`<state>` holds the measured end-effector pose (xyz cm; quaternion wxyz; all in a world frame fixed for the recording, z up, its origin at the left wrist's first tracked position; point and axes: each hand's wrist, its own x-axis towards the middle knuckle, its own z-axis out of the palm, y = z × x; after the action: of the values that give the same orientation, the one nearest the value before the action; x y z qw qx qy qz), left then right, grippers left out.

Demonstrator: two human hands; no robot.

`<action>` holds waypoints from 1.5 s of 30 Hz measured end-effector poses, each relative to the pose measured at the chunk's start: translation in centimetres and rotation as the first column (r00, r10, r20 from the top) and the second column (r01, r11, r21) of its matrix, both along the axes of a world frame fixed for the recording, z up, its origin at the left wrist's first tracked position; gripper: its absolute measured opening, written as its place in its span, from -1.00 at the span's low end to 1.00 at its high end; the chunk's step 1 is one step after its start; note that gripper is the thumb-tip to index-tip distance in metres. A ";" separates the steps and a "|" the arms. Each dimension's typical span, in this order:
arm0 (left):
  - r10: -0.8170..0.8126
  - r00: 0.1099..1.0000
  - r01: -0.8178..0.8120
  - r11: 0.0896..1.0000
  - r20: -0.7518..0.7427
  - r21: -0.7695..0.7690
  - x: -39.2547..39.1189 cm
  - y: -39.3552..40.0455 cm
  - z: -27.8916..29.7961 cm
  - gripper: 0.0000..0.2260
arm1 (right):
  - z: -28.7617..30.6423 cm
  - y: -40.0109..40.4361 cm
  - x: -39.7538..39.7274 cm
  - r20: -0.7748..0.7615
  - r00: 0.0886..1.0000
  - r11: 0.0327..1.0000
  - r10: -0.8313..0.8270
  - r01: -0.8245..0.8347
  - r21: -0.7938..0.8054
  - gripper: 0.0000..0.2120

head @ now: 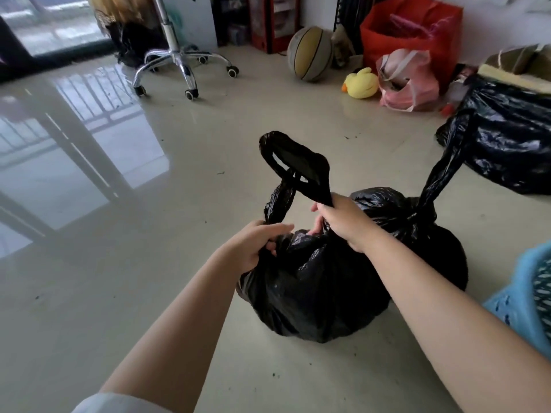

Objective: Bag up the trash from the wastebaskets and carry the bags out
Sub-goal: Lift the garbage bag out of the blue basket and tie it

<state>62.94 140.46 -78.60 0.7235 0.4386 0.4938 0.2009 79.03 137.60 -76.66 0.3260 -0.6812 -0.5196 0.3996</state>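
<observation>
A full black trash bag [313,296] sits on the pale floor in front of me. My left hand [256,244] is closed around its left handle strip at the bag's mouth. My right hand [343,222] grips the other handle, whose loop [295,162] sticks up above my fingers. Just behind stands a second black bag [417,234], tied shut, with its knotted tail [444,171] pointing up and to the right. A third, larger black bag [507,138] lies at the right. A blue plastic wastebasket [518,299] shows at the right edge.
An office chair base [182,64] with castors stands at the back left. A basketball [310,53], a yellow duck toy [360,83], a pink bag [402,81] and a red bag [408,31] line the far wall. A glass door is at far left.
</observation>
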 end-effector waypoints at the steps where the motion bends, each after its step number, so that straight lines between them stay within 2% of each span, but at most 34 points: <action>1: -0.028 0.999 0.028 1.000 0.025 0.006 -0.2 -0.1 0.1 -0.75 | -0.2 0.1 -0.5 0.068 0.998 0.999 -0.004 0.002 0.034 -0.77; 3: -0.021 0.995 0.021 1.000 0.096 -0.003 -0.3 -0.3 0.3 -0.79 | -0.5 0.2 -1.4 0.268 0.963 0.998 0.033 -0.045 0.041 -0.87; 7: -0.005 0.997 0.001 0.999 0.078 0.044 -0.1 -0.4 0.4 -0.72 | -0.6 -0.6 -2.4 0.524 0.818 0.968 0.236 -0.243 -0.057 -0.77; 11: 0.080 0.987 -0.076 0.996 0.138 -0.039 -0.3 -0.4 0.5 -0.54 | -0.1 -1.6 -2.7 0.601 0.649 0.872 0.466 -0.452 -0.187 -0.83; 13: 0.143 0.977 -0.134 0.989 0.160 -0.067 -0.4 -0.5 0.4 -0.55 | 0.0 -1.9 -2.7 0.578 0.596 0.822 0.557 -0.497 -0.279 -0.76; 16: 0.261 0.931 -0.232 0.963 0.254 -0.138 -0.4 -0.6 0.2 -0.65 | 0.0 -1.9 -2.2 0.407 0.661 0.775 0.631 -0.523 -0.353 -0.72; 18: 0.267 0.890 -0.210 0.960 0.369 -0.187 -0.6 -0.8 0.2 -0.69 | 0.0 -1.8 -1.1 0.283 0.731 0.775 0.621 -0.516 -0.365 -0.73; 20: 0.197 0.899 -0.135 0.974 0.392 -0.181 -1.0 -1.0 0.1 -0.69 | 0.0 -1.7 0.3 0.179 0.813 0.812 0.555 -0.481 -0.331 -0.79; 23: -0.025 0.986 0.034 0.998 0.164 -0.054 -1.6 -1.1 0.2 -0.65 | 0.0 -1.9 1.9 -0.060 0.945 0.912 0.323 -0.328 -0.245 -0.90; 26: -0.203 0.976 0.212 0.966 -0.072 0.151 -1.6 -1.2 0.7 -0.73 | -0.1 -1.7 2.2 -0.258 0.951 0.958 0.168 -0.219 -0.184 -0.69; 28: -0.228 0.954 0.271 0.934 -0.194 0.232 -1.5 -1.1 1.0 -0.86 | 0.2 -1.6 2.0 -0.271 0.947 0.964 0.173 -0.219 -0.153 -0.66; 30: -0.237 0.927 0.319 0.905 -0.289 0.283 -1.3 -1.0 1.2 -0.91 | 0.6 -1.6 1.7 -0.172 0.961 0.960 0.218 -0.243 -0.138 -0.68; 32: -0.161 0.944 0.257 0.905 -0.287 0.339 -0.9 -0.8 1.3 -0.82 | 1.2 -1.7 1.4 0.002 0.955 0.944 0.295 -0.292 -0.152 -0.73; 34: -0.022 0.983 0.082 0.942 -0.185 0.325 -0.4 -0.7 1.3 -0.76 | 1.5 -1.7 1.3 0.156 0.911 0.919 0.381 -0.355 -0.171 -0.81; 36: 0.118 0.991 -0.092 0.948 -0.067 0.305 0.0 -0.5 1.3 -0.72 | 1.8 -1.7 1.4 0.200 0.878 0.895 0.435 -0.397 -0.205 -0.88; 38: 0.242 0.970 -0.218 0.905 -0.022 0.367 0.1 -0.2 1.1 -0.66 | 2.1 -1.6 1.6 0.157 0.885 0.888 0.439 -0.400 -0.229 -0.91; 41: 0.352 0.932 -0.350 0.825 0.081 0.443 0.0 -0.2 1.0 -0.60 | 2.5 -1.7 1.9 -0.006 0.917 0.887 0.400 -0.388 -0.249 -0.91; 43: 0.370 0.903 -0.427 0.818 0.217 0.386 0.0 -0.2 0.9 -0.55 | 2.4 -1.6 1.8 -0.148 0.923 0.873 0.355 -0.384 -0.302 -0.75; 45: 0.360 0.857 -0.475 0.829 0.368 0.295 -0.1 -0.1 0.8 -0.47 | 1.9 -1.5 1.4 -0.251 0.942 0.891 0.224 -0.302 -0.338 -0.69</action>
<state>62.80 140.37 -77.85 0.6290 0.4134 0.4166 0.5098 80.46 136.11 -74.80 0.1852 -0.6085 -0.4859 0.5995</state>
